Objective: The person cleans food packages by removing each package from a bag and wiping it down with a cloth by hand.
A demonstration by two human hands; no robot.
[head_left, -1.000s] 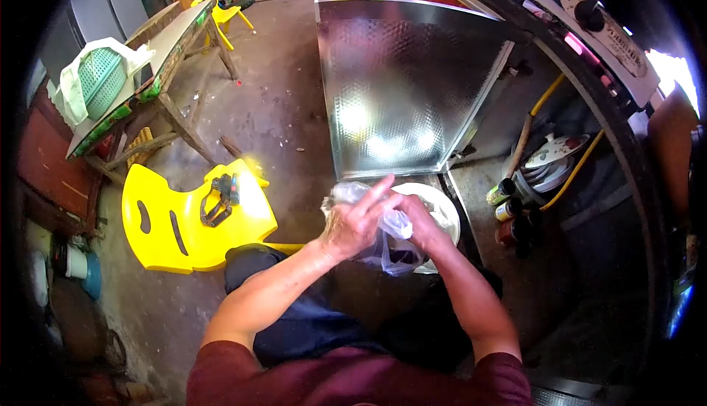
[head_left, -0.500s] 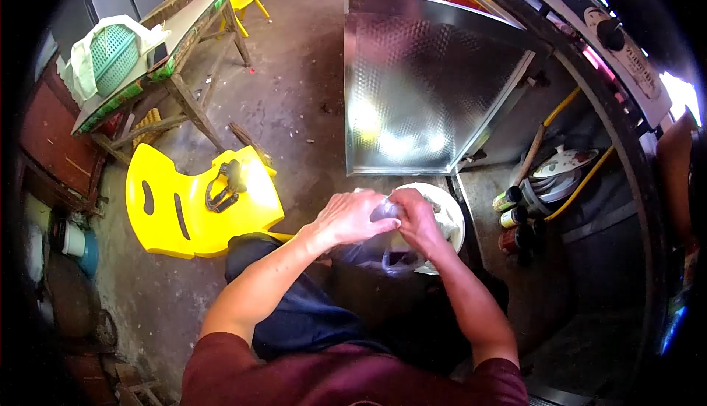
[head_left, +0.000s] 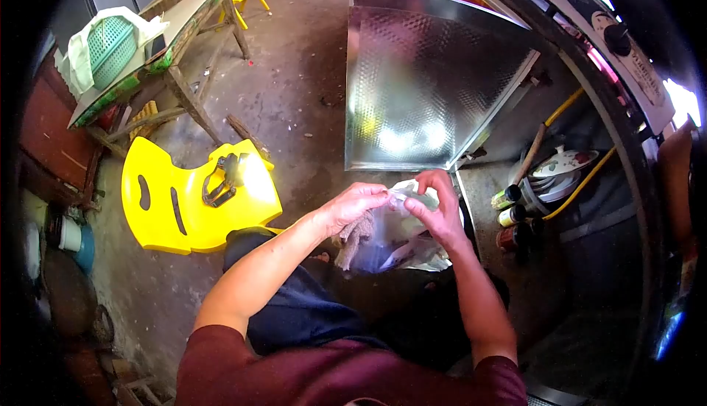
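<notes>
A clear plastic bag (head_left: 394, 238) hangs between my hands, low in front of my knees. My left hand (head_left: 357, 206) is closed, pinching the bag's top edge between thumb and fingers. Below that palm dangles a greyish-brown cloth (head_left: 355, 242); whether the fingers also grip it is hidden. My right hand (head_left: 440, 211) has its fingers curled round the bag's upper part, the thumb pointing toward my left fingertips. Behind the bag, a white container seen in the earlier frame is mostly covered.
A yellow chair (head_left: 166, 203) with a black strap (head_left: 219, 185) on it stands at left. Ahead is an open metal cabinet door (head_left: 420, 75). Jars (head_left: 508, 218) and a lidded pot (head_left: 563, 164) sit at right. A wooden bench (head_left: 188, 23) holds a green basket (head_left: 112, 51).
My hands have moved apart, the right one up and to the right. The bag is spread wider between them. The greyish-brown cloth now shows below my left hand.
</notes>
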